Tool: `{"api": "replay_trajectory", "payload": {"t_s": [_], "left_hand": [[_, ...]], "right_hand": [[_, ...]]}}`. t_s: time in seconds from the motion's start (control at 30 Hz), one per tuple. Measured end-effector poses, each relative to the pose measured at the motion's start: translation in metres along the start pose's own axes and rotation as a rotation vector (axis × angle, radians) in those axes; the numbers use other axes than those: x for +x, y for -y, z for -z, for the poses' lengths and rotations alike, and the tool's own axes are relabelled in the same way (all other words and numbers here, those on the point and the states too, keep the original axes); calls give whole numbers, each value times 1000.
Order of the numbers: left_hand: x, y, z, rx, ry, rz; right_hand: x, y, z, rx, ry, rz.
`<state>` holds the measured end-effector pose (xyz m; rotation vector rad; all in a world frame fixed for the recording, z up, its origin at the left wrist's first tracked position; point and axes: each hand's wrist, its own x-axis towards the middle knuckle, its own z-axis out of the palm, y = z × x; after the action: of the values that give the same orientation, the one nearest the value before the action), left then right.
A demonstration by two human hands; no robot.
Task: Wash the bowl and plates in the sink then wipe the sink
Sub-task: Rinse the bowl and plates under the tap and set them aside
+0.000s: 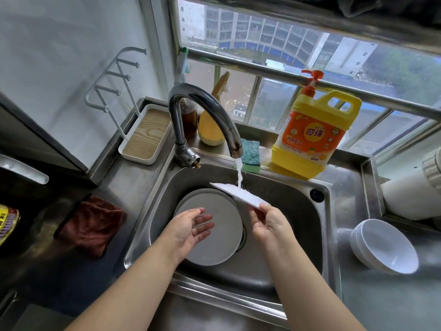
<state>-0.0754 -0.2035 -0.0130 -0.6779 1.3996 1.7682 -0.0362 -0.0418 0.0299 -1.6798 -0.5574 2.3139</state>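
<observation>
Head view, listed left to right with the sink (298,211) as landmark.

Brown cloth (91,224): crumpled on the counter left of the sink, untouched; the wipe is judged not yet begun.

Faucet (191,120): at the back rim of the sink, water running.

Grey plate (214,237): flat in the sink basin, over the drain; whether it is washed cannot be told.

Left hand (191,229): above the grey plate, fingers straight and loosely spread, holding nothing.

White plate (241,194): tilted over the basin under the stream, apparently mid-rinse.

Right hand (269,223): fingers and thumb pinch the near edge of the white plate.

Sponge (250,151) and detergent bottle (310,134): on the ledge behind the sink.

White bowls (384,247): stacked on the counter right of the sink, judged already washed.

Remaining, by estimate: finish the plates, then wipe the sink.
</observation>
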Motion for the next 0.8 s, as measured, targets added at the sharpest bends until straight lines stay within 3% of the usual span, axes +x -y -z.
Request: {"api": "replay_trajectory", "payload": {"t_s": [0.2,0.5,0.67,0.8], "left_hand": [[4,-7,-11,11,27,5],[11,-16,-26,-17,74,45],[16,-14,-26,79,41,43],[14,-7,-26,134,127,88]], "right_hand": [[-6,6,26,-43,41,-44],[-9,-2,82,-50,234,-63],[-11,-1,111,-151,281,-26],[-9,5,126,-156,314,57]]}}
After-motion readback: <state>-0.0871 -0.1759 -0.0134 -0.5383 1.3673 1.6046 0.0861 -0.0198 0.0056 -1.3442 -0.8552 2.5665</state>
